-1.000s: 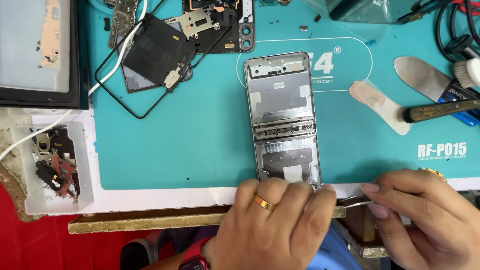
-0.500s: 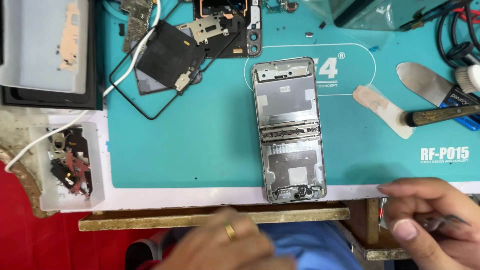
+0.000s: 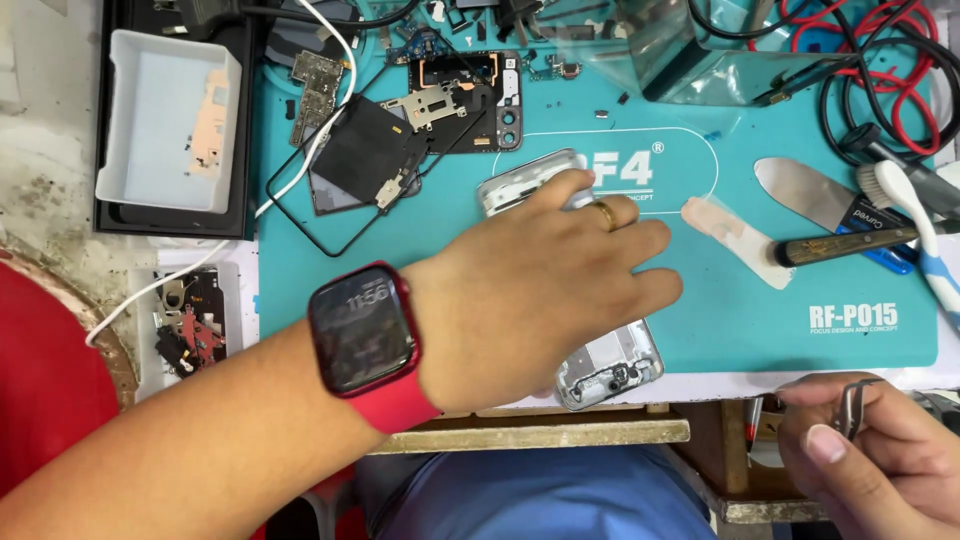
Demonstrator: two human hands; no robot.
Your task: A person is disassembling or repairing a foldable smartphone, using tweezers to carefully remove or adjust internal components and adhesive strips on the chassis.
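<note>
Covering phone frame (image 3: 610,366) w/ flat left hand (image 3: 540,300), right hand (image 3: 880,455) pinching tweezers (image 3: 850,408)

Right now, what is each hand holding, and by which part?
The left hand lies flat over the silver opened phone frame, covering its middle. The right hand pinches thin metal tweezers near their upper end.

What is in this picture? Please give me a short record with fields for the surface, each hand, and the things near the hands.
Surface: teal work mat on a bench
Left hand: left hand lies flat over the opened phone frame, fingers spread; gold ring on one finger, red smartwatch on the wrist
Right hand: right hand at the lower right edge, off the mat, holds metal tweezers
Near the hands: black back cover, white brush, flat metal pry tool, small tray of parts
</note>
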